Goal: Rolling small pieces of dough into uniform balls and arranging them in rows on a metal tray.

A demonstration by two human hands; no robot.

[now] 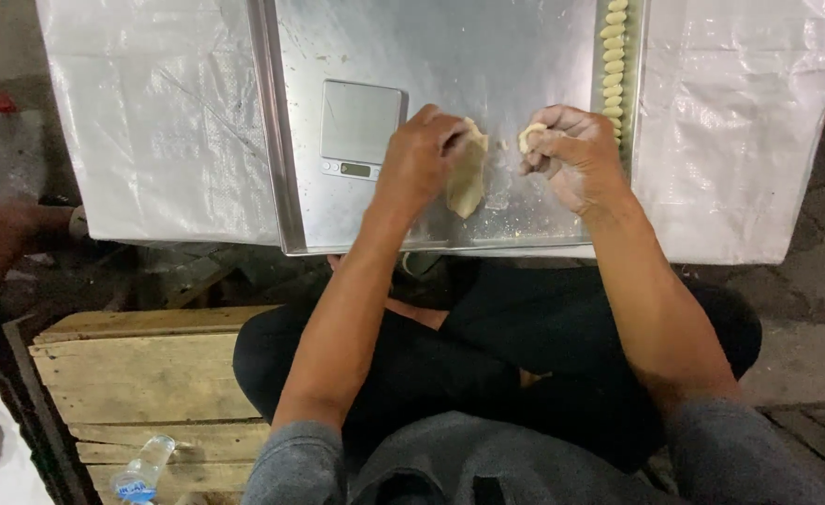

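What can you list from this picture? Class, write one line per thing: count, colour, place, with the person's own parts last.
metal tray: one, silver, top centre on the white sheet
white plastic sheet: one, white, under the tray
digital scale: one, silver, on the tray, left of the hands
dough lump: one, pale yellow, held over the tray
small dough piece: one, pale yellow, in the right hand's grip
shaped dough pieces: a row, count unclear, pale yellow, along the tray's right edge
wooden pallet: one, light brown, lower left
plastic bottle: one, clear, on the pallet
left hand: one, holding the dough lump
right hand: one, pinching the small piece
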